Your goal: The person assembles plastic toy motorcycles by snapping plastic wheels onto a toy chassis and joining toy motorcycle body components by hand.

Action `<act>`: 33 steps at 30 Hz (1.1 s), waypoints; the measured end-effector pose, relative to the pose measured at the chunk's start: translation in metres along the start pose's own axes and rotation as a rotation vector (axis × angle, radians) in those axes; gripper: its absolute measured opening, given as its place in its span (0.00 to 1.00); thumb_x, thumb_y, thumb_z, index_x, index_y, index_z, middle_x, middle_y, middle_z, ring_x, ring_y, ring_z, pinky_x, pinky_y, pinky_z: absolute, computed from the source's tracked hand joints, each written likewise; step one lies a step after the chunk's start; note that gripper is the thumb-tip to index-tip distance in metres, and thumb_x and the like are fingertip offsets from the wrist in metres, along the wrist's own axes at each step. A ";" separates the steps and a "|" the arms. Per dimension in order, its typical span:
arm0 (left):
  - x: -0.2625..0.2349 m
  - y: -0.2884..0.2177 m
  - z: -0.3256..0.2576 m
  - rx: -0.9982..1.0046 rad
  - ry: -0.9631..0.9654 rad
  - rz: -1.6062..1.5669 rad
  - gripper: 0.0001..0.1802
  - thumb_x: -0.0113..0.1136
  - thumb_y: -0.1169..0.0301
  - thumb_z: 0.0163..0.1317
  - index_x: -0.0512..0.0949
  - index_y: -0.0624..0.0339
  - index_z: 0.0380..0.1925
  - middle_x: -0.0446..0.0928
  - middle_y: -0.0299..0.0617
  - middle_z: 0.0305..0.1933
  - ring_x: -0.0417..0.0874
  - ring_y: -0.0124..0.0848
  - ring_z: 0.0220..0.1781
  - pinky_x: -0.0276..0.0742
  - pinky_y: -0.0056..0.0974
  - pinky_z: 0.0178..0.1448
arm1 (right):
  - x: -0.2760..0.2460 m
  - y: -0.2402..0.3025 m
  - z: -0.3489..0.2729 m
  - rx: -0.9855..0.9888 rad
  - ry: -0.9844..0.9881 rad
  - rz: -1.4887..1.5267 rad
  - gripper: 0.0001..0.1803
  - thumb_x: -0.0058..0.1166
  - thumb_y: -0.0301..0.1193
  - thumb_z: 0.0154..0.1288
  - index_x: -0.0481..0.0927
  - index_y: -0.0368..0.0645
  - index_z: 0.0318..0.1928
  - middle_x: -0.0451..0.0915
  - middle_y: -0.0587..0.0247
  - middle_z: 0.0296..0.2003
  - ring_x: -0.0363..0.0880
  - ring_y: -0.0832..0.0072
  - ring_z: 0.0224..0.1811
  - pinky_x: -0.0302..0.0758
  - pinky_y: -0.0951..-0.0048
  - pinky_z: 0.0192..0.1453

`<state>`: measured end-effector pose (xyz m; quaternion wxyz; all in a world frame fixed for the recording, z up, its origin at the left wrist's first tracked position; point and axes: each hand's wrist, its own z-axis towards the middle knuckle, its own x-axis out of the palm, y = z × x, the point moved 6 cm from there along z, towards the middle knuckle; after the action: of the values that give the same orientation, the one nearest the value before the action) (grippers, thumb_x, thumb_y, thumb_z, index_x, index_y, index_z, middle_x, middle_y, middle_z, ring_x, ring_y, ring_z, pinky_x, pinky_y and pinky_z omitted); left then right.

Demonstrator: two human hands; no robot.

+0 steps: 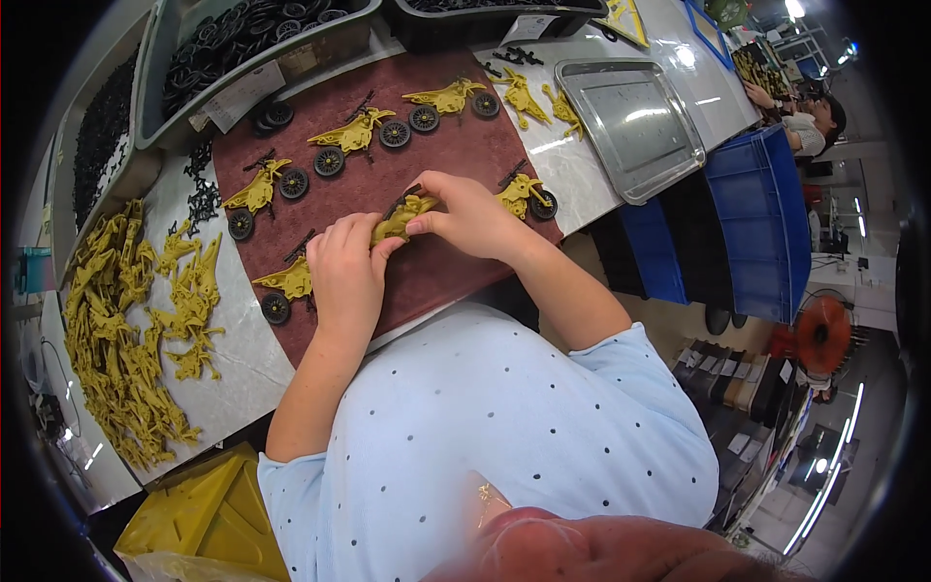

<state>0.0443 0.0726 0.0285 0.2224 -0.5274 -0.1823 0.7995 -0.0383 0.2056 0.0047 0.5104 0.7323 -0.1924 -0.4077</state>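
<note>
Over the middle of the maroon cloth (436, 262), a yellow toy motorcycle body (395, 223) with a black bar along its top is pinched between both hands. My left hand (346, 260) grips its left end with thumb and fingers. On its right end, my right hand (467, 215) closes thumb and fingers. Part of the body is hidden by the fingers. Around the hands lie several toy motorcycles in parts, such as a body with handlebar (354, 133) beyond them. One body (291, 279) with a black wheel (275, 307) lies beside my left wrist; another (519, 194) lies right of my right hand.
Yellow body parts (121, 330) are heaped on the table at the left. Grey bins of black tyres (242, 44) and small black parts (102, 136) stand at the far left. A metal tray (630, 126) lies at the right, near blue crates (756, 218). A co-worker (810, 126) sits beyond.
</note>
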 end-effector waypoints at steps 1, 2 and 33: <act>0.001 0.001 -0.001 0.000 0.002 -0.001 0.15 0.67 0.69 0.51 0.77 0.60 0.39 0.76 0.41 0.38 0.77 0.38 0.43 0.65 0.43 0.53 | 0.001 0.001 -0.001 0.002 0.000 0.001 0.16 0.62 0.27 0.57 0.78 0.34 0.46 0.83 0.57 0.36 0.81 0.71 0.41 0.74 0.72 0.48; 0.003 0.003 -0.001 -0.017 0.018 0.008 0.14 0.66 0.69 0.52 0.78 0.60 0.38 0.77 0.40 0.36 0.77 0.38 0.42 0.65 0.42 0.52 | 0.002 0.003 -0.003 0.001 0.017 -0.023 0.16 0.62 0.26 0.58 0.78 0.34 0.46 0.83 0.57 0.36 0.81 0.72 0.41 0.75 0.72 0.47; 0.000 0.010 0.005 -0.549 0.448 -1.224 0.16 0.55 0.63 0.67 0.78 0.66 0.45 0.79 0.40 0.42 0.80 0.29 0.42 0.73 0.31 0.46 | -0.007 0.014 -0.022 -0.308 0.063 0.430 0.22 0.62 0.13 0.50 0.76 0.37 0.48 0.76 0.59 0.49 0.76 0.72 0.51 0.77 0.73 0.51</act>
<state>0.0377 0.0638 0.0256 0.5232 -0.5190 -0.5910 0.3281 -0.0227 0.2181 0.0232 0.6964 0.6006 -0.2633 -0.2915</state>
